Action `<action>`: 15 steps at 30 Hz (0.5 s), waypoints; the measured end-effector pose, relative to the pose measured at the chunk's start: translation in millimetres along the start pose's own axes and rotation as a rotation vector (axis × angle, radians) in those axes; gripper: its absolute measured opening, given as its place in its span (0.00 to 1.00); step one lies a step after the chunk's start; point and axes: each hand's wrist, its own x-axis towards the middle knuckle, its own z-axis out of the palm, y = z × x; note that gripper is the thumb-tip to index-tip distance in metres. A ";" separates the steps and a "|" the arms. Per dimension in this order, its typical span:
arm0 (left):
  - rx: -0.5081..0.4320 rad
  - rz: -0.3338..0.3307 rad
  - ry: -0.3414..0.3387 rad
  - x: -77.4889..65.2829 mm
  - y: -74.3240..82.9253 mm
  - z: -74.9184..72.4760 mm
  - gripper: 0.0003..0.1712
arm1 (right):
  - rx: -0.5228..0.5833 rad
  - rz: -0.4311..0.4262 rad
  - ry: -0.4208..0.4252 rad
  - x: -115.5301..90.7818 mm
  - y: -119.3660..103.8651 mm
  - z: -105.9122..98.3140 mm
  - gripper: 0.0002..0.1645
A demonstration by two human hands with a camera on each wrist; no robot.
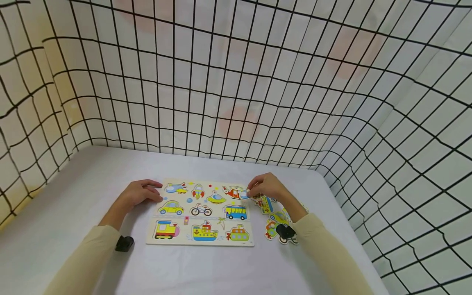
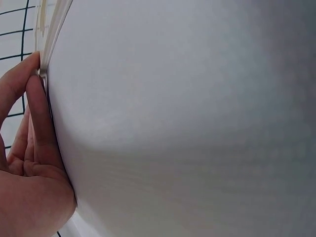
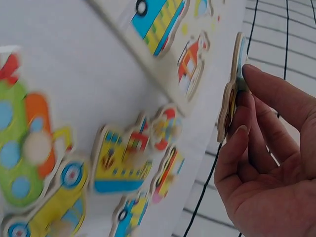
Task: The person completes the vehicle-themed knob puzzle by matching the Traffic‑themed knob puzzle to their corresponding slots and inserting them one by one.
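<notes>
Puzzle piece [image 3: 232, 88], thin and wooden, sits in a pinch between the thumb and bent fingers of the right hand [image 1: 266, 185], by the far right corner of the puzzle board [image 1: 184, 242]. The left hand [image 1: 139, 191] lies relaxed at the far part of the board's left edge, its fingertips touching that edge without closing round it; the piece is well apart from it, across the board.

In the right wrist view the piece shows its narrow side, its long axis running roughly in line with the board's far edge. The pale blue end points leftward along the board; which way the picture on it points cannot be told, as the face is mostly hidden.

Beside the piece, on the board, is a red helicopter picture [image 1: 233, 192]. To the right of the board lie loose pieces, among them a yellow ship piece [image 3: 123, 160] and a green piece [image 3: 19, 143]. White cloth [image 1: 199, 270] spreads under the board.
</notes>
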 end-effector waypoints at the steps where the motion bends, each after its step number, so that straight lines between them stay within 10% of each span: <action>1: 0.001 0.002 0.000 -0.5 0.0 -0.1 0.37 | 0.001 -0.010 0.000 2.5 -5.1 4.1 0.11; 15: -0.005 -0.019 0.007 1.5 -1.1 0.3 0.37 | 0.009 -0.032 0.039 40.8 -59.6 65.8 0.09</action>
